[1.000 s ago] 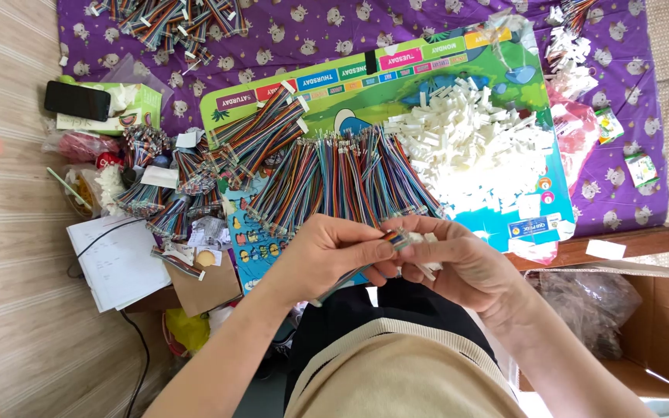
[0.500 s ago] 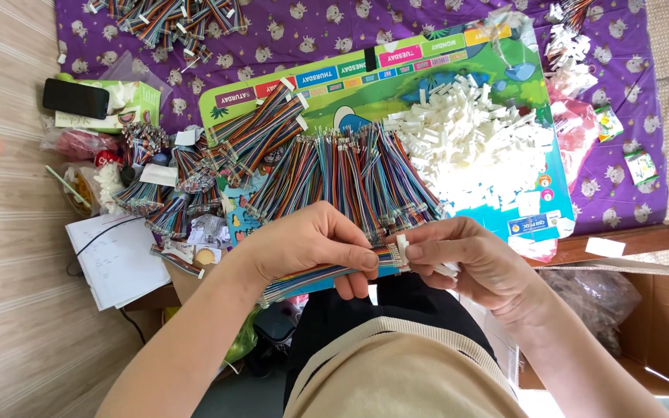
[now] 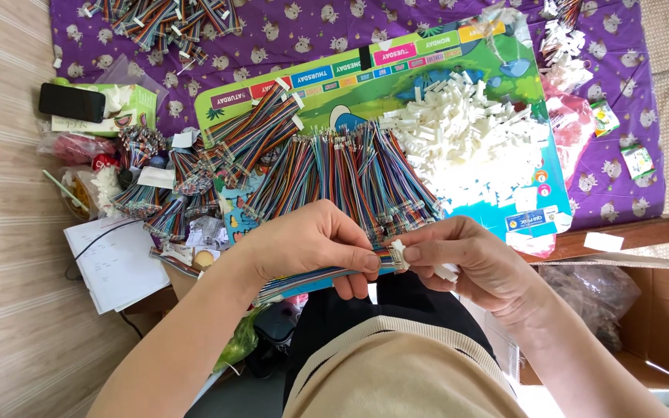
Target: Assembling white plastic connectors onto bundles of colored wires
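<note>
A dark phone (image 3: 71,101) lies on a green carton (image 3: 129,104); small green packets (image 3: 636,161) lie right.

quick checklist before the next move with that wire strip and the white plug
1. Left hand grips the rainbow wire strip near its end: ok.
2. Right hand pinches the white plug at the strip's tip: ok.
3. Wire ends seated fully in the plug: cannot tell, fingers hide the joint.
4. Spare white plugs piled within reach on the green board: ok.
5. More wire strips fanned out just ahead of the hands: ok.
</note>
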